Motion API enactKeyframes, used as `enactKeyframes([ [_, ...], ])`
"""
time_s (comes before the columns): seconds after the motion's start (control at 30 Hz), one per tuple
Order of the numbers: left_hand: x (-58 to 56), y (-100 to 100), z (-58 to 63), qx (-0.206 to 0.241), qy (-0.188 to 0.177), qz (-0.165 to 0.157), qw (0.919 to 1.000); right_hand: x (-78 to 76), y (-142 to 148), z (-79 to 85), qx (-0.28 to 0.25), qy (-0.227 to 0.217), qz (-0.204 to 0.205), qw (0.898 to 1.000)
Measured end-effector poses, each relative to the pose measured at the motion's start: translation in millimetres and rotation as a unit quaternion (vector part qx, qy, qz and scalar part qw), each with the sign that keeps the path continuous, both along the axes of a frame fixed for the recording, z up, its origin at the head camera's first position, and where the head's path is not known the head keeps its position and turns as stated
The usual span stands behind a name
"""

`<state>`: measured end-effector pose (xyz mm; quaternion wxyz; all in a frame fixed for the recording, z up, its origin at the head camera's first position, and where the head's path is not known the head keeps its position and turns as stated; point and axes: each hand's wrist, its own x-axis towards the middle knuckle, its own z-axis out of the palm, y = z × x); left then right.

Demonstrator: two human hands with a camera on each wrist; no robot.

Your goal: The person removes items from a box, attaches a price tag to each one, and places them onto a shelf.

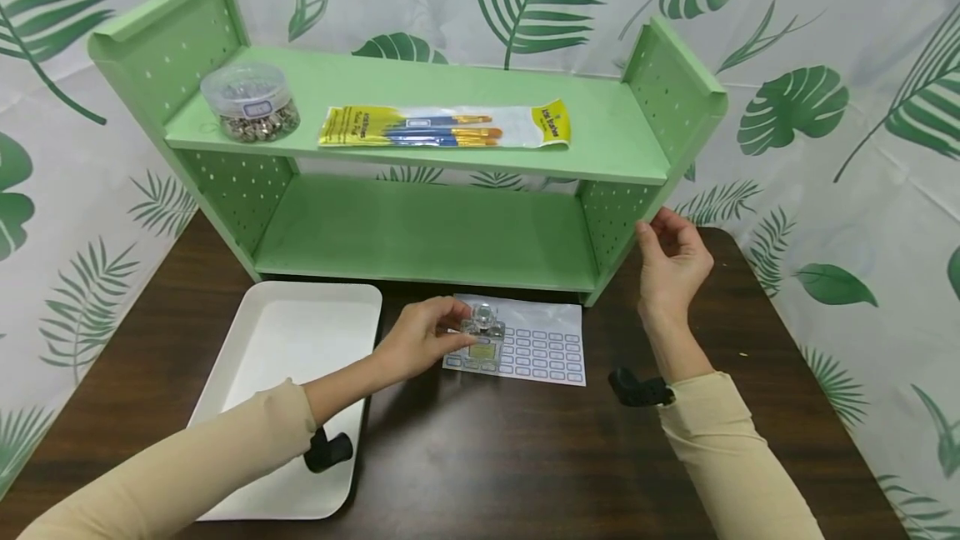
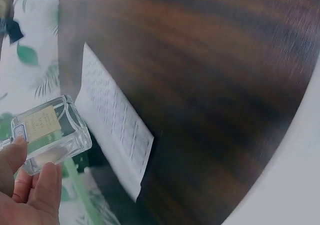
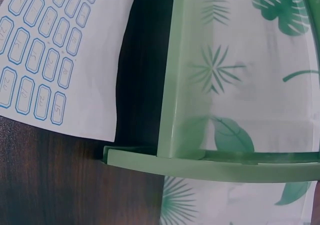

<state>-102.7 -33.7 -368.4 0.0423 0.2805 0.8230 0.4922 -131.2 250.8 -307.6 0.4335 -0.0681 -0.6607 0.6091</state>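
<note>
My left hand (image 1: 423,335) holds a clear glass perfume bottle (image 1: 482,350) upright by its side, over the left part of a sheet of stickers (image 1: 543,352). In the left wrist view, thumb and fingers pinch the bottle (image 2: 50,130), which bears a pale yellow label and a small blue-framed sticker. On the right, my right hand (image 1: 675,261) grips the front edge of the side panel of a green two-tier shelf (image 1: 442,227), thumb in front and fingers bent behind. The right wrist view shows the shelf's edge (image 3: 200,167) and the sticker sheet (image 3: 90,92), with the hand out of sight.
On the upper tier stand a clear round jar (image 1: 251,107) of small metallic pieces and a yellow-ended pack of paintbrushes (image 1: 442,127). A white tray (image 1: 300,311) lies on the dark wooden table (image 1: 480,457) at left. Leaf-patterned cloth hangs behind.
</note>
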Motion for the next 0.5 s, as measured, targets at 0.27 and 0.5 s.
enactKeyframes([
  [0.27, -30.8, -6, 14.3, 0.01, -0.002, 0.047, 0.9988, -5.1, 6, -5.7, -0.001, -0.006, -0.007, 1.0],
  [0.5, -57.0, -7, 21.5, 0.004, 0.024, 0.074, 0.997, -5.4, 6, -9.4, 0.006, -0.01, -0.011, 1.0],
])
